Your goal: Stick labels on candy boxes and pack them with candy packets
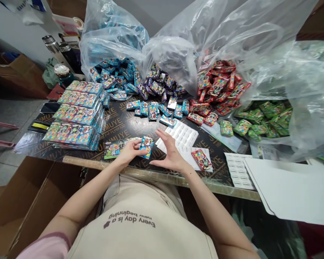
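Observation:
My left hand pinches a small blue printed packet just above the dark table. Beside it, my right hand hovers with its fingers spread and nothing in them, almost touching the packet's right side. Under my left hand lies a flat clear bag with a green printed card. A single red packet rests on a white sheet right of my right hand. A white label sheet lies behind my right hand.
Stacked filled bags stand at the left. Big clear plastic sacks spill blue packets, purple packets, red packets and green packets. White sheets cover the right front. A cardboard box sits below left.

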`<state>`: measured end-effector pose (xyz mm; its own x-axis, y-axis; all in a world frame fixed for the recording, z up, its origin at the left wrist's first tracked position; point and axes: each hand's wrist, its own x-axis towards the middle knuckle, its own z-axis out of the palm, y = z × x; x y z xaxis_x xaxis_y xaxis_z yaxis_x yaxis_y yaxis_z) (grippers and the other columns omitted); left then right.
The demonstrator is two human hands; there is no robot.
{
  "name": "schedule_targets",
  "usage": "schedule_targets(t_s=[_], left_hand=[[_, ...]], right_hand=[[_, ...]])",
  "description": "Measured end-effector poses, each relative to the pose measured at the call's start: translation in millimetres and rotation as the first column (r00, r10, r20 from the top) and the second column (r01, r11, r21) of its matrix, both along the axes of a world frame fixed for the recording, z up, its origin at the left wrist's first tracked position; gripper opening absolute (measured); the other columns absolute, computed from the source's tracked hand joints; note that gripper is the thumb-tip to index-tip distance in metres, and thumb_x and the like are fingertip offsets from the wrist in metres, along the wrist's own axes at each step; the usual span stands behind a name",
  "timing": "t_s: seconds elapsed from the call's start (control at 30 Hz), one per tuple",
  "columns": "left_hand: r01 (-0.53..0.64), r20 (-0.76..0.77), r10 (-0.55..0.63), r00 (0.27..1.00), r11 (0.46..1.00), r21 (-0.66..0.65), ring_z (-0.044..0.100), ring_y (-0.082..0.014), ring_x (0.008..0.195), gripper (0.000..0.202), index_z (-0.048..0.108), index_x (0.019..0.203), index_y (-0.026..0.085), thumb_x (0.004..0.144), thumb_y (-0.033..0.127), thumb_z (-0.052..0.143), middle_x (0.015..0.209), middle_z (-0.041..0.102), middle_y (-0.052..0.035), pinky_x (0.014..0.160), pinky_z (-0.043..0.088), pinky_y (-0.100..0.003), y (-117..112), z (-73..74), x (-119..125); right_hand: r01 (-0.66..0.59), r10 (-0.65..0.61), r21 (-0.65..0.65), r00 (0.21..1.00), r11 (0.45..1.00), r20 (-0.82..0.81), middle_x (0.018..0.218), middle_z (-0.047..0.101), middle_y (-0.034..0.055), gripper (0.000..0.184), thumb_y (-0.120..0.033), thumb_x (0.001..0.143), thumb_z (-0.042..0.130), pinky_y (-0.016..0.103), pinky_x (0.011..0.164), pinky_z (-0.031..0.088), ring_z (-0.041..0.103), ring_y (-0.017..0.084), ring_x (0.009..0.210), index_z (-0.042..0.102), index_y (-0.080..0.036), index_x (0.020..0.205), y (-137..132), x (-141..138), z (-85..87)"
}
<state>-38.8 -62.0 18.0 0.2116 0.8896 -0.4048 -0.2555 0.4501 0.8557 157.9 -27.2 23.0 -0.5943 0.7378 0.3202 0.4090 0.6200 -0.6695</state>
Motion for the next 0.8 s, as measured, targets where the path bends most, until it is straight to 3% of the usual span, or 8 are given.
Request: schedule_targets(t_s=[0.17, 0.33, 0.4, 0.47, 0.53, 0.6, 0.7, 0.8], left_hand=[[0.039, -0.422, 0.058, 0.905, 0.975, 0.217, 0.065, -0.0242, 0.093, 0.078, 0.051, 0.132, 0.014, 0.064, 0.042, 0.079, 0.101, 0.070, -0.0107, 0.088, 0.049, -0.039, 1.9, -6.6, -13.9], [0.547, -0.942, 0.109, 0.319, 0.790, 0.277, 0.037, -0.0375, 0.132, 0.113, 0.033, 0.145, 0.023, 0.048, 0.041, 0.087, 0.140, 0.045, -0.0174, 0.111, 0.017, -0.060, 2.9, -20.4, -55.2], [0.595, -0.962, 0.088, 0.258, 0.770, 0.230, 0.041, -0.0361, 0.129, 0.113, 0.029, 0.147, 0.024, 0.051, 0.043, 0.086, 0.136, 0.048, -0.0163, 0.111, 0.014, -0.062, 1.7, -22.8, -60.3], [0.486, -0.910, 0.119, 0.397, 0.814, 0.318, 0.043, -0.0344, 0.127, 0.108, 0.033, 0.145, 0.024, 0.053, 0.048, 0.084, 0.132, 0.051, -0.0146, 0.111, 0.016, -0.059, -0.1, -19.1, -54.0], [0.221, -0.713, 0.137, 0.688, 0.896, 0.384, 0.049, -0.0321, 0.121, 0.094, 0.042, 0.140, 0.022, 0.060, 0.055, 0.078, 0.126, 0.057, -0.0135, 0.109, 0.026, -0.053, -1.6, -10.2, -38.6], [0.010, -0.329, 0.060, 0.942, 0.978, 0.207, 0.060, -0.0292, 0.107, 0.077, 0.052, 0.129, 0.018, 0.069, 0.063, 0.067, 0.111, 0.065, -0.0134, 0.098, 0.041, -0.047, -1.9, 0.0, -19.5], [0.004, 0.187, 0.019, 0.982, 0.993, -0.121, 0.067, -0.0230, 0.081, 0.063, 0.061, 0.110, 0.015, 0.066, 0.059, 0.071, 0.089, 0.070, -0.0102, 0.078, 0.052, -0.037, -0.3, 8.9, 3.4], [-0.162, 0.212, 0.195, 0.958, 0.974, -0.161, 0.065, -0.0141, 0.067, 0.062, 0.059, 0.102, 0.016, 0.049, 0.029, 0.088, 0.082, 0.071, -0.0031, 0.068, 0.052, -0.026, 1.3, 7.4, 12.6]], right_hand=[[0.069, -0.074, 0.125, 0.997, 0.990, 0.038, 0.127, 0.056, 0.0084, 0.082, -0.034, 0.069, 0.069, 0.051, 0.107, 0.026, 0.052, 0.030, 0.117, 0.032, -0.029, 0.141, -2.1, -9.0, -23.0], [0.169, -0.180, 0.113, 0.980, 0.979, 0.087, 0.124, 0.058, 0.0095, 0.075, -0.036, 0.068, 0.069, 0.054, 0.107, 0.024, 0.054, 0.031, 0.115, 0.041, -0.025, 0.136, 10.3, -1.4, -45.9], [0.193, -0.193, 0.001, 0.981, 0.981, 0.021, 0.123, 0.059, 0.0102, 0.075, -0.038, 0.068, 0.070, 0.052, 0.104, 0.030, 0.055, 0.030, 0.114, 0.040, -0.024, 0.136, 12.3, -0.5, -49.5], [0.186, -0.216, -0.194, 0.966, 0.963, -0.145, 0.124, 0.059, 0.0107, 0.078, -0.043, 0.071, 0.069, 0.048, 0.100, 0.039, 0.057, 0.027, 0.113, 0.034, -0.024, 0.138, 11.0, -3.7, -47.9], [0.095, -0.224, -0.364, 0.916, 0.927, -0.332, 0.127, 0.057, 0.0113, 0.082, -0.052, 0.074, 0.066, 0.044, 0.097, 0.045, 0.057, 0.025, 0.115, 0.024, -0.027, 0.140, 6.4, -10.7, -42.5], [-0.018, -0.198, -0.432, 0.871, 0.902, -0.450, 0.133, 0.053, 0.0123, 0.086, -0.058, 0.075, 0.063, 0.043, 0.097, 0.046, 0.055, 0.025, 0.121, 0.018, -0.029, 0.141, -0.8, -19.6, -36.0], [-0.070, -0.140, -0.416, 0.880, 0.907, -0.454, 0.138, 0.049, 0.0128, 0.087, -0.055, 0.074, 0.067, 0.044, 0.102, 0.044, 0.050, 0.025, 0.126, 0.019, -0.029, 0.141, -12.9, -27.8, -29.5], [0.001, -0.106, -0.288, 0.931, 0.958, -0.350, 0.143, 0.041, 0.0118, 0.087, -0.046, 0.071, 0.072, 0.047, 0.110, 0.034, 0.042, 0.027, 0.132, 0.024, -0.028, 0.142, -19.8, -23.8, -26.3]])
